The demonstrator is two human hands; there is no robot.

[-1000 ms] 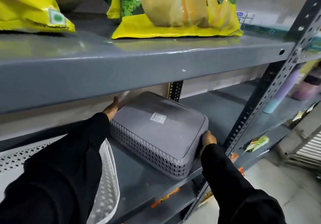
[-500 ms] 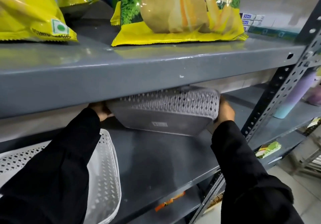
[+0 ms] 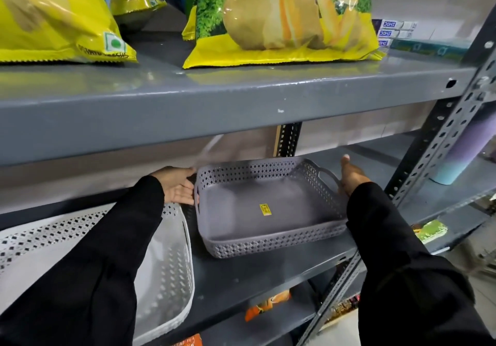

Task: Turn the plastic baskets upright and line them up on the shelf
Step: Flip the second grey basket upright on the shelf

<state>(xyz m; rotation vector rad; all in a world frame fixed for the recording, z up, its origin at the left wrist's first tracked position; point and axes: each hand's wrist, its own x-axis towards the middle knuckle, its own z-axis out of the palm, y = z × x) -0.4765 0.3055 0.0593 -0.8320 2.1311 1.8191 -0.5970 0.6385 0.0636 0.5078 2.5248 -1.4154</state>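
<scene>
A grey perforated plastic basket (image 3: 268,241) stands upright on the middle shelf (image 3: 255,273), open side up, with a yellow sticker on its floor. My left hand (image 3: 178,187) lies palm-open against its left end, fingertips at the handle slot. My right hand (image 3: 351,176) rests by the right handle with the thumb raised; its fingers are hidden. To the left a white perforated basket (image 3: 166,265) lies on the same shelf, open side up and partly covered by my left sleeve.
The upper shelf (image 3: 214,109) hangs low over the baskets and carries yellow chip bags (image 3: 281,18). A perforated steel post (image 3: 440,141) stands to the right, with a purple-and-teal bottle (image 3: 461,152) behind it. Packets lie on the lower shelf (image 3: 268,301).
The grey basket lay upside down, was lifted and tipped on edge, and now sits upright on the shelf. Both hands stayed at its ends; the left palm has opened.
</scene>
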